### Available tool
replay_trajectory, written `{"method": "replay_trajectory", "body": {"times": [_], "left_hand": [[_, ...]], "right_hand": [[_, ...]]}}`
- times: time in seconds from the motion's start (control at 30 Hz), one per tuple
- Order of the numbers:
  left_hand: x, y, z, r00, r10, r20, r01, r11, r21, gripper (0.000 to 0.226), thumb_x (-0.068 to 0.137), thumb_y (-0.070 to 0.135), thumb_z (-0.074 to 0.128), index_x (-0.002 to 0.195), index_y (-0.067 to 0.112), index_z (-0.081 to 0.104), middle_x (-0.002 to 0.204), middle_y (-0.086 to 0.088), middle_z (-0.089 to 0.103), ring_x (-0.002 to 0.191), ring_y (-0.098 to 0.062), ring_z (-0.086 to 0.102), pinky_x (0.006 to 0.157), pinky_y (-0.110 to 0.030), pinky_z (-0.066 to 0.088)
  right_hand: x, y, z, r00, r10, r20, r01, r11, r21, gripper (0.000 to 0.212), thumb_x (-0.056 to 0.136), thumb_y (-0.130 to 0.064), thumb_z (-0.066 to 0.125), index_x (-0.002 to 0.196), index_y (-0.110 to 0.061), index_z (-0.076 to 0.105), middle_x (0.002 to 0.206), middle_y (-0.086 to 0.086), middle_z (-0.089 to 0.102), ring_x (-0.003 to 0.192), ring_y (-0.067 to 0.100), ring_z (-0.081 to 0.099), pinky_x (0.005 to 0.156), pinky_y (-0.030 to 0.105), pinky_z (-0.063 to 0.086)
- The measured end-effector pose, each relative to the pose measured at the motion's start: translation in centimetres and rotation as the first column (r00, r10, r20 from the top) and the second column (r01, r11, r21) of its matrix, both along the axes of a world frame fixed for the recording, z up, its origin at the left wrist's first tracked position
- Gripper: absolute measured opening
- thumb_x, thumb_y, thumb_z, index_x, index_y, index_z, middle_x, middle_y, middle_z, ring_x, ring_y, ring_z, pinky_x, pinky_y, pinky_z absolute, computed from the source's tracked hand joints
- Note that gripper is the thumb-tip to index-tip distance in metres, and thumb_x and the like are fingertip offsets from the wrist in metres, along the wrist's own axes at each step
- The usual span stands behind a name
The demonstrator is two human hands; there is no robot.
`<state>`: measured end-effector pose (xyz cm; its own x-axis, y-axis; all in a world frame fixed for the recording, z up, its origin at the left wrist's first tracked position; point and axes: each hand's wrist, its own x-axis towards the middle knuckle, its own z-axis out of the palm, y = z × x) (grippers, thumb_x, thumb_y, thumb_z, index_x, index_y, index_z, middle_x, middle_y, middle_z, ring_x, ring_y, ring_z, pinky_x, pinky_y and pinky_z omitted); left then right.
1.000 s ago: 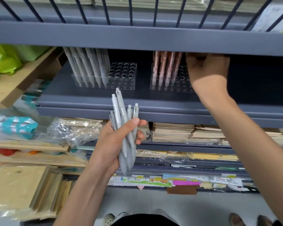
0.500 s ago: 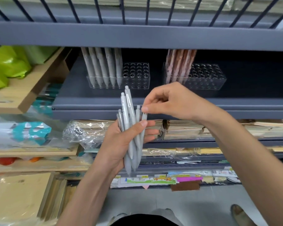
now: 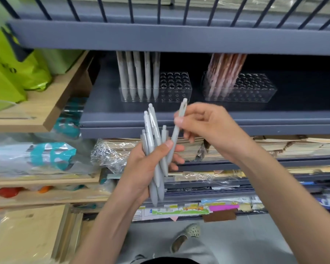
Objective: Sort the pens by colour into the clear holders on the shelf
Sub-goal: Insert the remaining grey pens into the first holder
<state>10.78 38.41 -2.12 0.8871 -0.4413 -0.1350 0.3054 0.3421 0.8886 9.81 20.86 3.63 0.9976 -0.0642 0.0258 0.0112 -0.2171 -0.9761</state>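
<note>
While right hand [image 3: 213, 130] pinches single slim grey plastic pen [image 3: 174, 136] near top, seemingly to pull it free, left hand [image 3: 141, 172] clamps bunch of matching grey pens [image 3: 151, 126] upright; clear perforated holder [image 3: 176, 86] with grey row stands above.

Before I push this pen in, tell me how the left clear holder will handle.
The left clear holder looks like thin rigid plastic, so probably light and apt to slide on the smooth shelf. Its grey pens stand tall at one end only, so it may tip that way if knocked.
</note>
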Motion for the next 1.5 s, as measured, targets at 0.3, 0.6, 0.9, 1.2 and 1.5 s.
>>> {"method": "replay_trajectory", "body": {"times": [0.3, 0.6, 0.9, 1.2, 1.5], "left_hand": [[0.9, 0.8, -0.2, 0.999, 0.031, -0.033, -0.031, 0.999, -0.009, 0.023, 0.096, 0.016, 0.061, 0.112, 0.001, 0.056, 0.092, -0.016, 0.075, 0.060, -0.020, 0.066, 0.052, -0.026, 0.052], [0.8, 2.3, -0.8, 0.998, 0.061, -0.018, -0.059, 0.994, 0.091, 0.015, 0.096, 0.003, 0.054, 0.107, -0.006, 0.060, 0.100, -0.017, 0.076, 0.059, -0.018, 0.068, 0.045, -0.022, 0.048], [0.4, 3.3, -0.9, 0.992, 0.112, -0.054, -0.102, 0.983, 0.154, 0.004, 0.093, 0.005, 0.063, 0.091, 0.007, 0.065, 0.069, -0.009, 0.067, 0.059, -0.019, 0.061, 0.052, -0.026, 0.052], [0.0, 2.9, -1.0, 0.987, 0.141, -0.079, -0.135, 0.988, 0.078, 0.007, 0.091, 0.006, 0.067, 0.086, 0.012, 0.065, 0.067, -0.008, 0.070, 0.063, -0.023, 0.069, 0.058, -0.027, 0.057], [-0.1, 2.6, -0.5, 0.983, 0.153, -0.105, -0.156, 0.987, -0.024, 0.044, 0.080, 0.014, 0.070, 0.114, -0.008, 0.055, 0.091, -0.024, 0.075, 0.083, -0.036, 0.076, 0.065, -0.030, 0.061]], "right_hand": [[5.2, -1.4, 1.7, 0.903, -0.346, 0.255, 0.315, 0.937, 0.153, 0.010, 0.103, -0.017, 0.040, 0.101, -0.010, 0.048, 0.086, 0.024, 0.066, 0.066, 0.025, 0.069, 0.058, 0.033, 0.056], [11.9, -1.4, 1.2, 0.823, -0.426, 0.376, 0.488, 0.869, -0.085, 0.049, 0.089, 0.007, 0.043, 0.059, -0.026, 0.063, 0.060, -0.017, 0.066, 0.073, 0.017, 0.064, 0.080, 0.041, 0.055], [14.9, -1.0, 1.5, 0.906, -0.208, 0.370, 0.391, 0.747, -0.538, 0.032, 0.095, -0.017, 0.049, 0.123, -0.003, 0.055, 0.117, 0.016, 0.061, 0.096, 0.021, 0.055, 0.077, 0.024, 0.037], [14.8, -0.5, 1.4, 0.919, -0.182, 0.349, 0.368, 0.713, -0.597, 0.042, 0.097, -0.013, 0.044, 0.139, -0.012, 0.046, 0.114, 0.015, 0.061, 0.082, 0.023, 0.055, 0.068, 0.026, 0.038], [15.0, -0.4, 1.9, 0.949, -0.181, 0.258, 0.307, 0.718, -0.625, 0.047, 0.097, -0.016, 0.046, 0.144, -0.016, 0.042, 0.134, 0.015, 0.056, 0.118, 0.034, 0.056, 0.097, 0.038, 0.046]]}}
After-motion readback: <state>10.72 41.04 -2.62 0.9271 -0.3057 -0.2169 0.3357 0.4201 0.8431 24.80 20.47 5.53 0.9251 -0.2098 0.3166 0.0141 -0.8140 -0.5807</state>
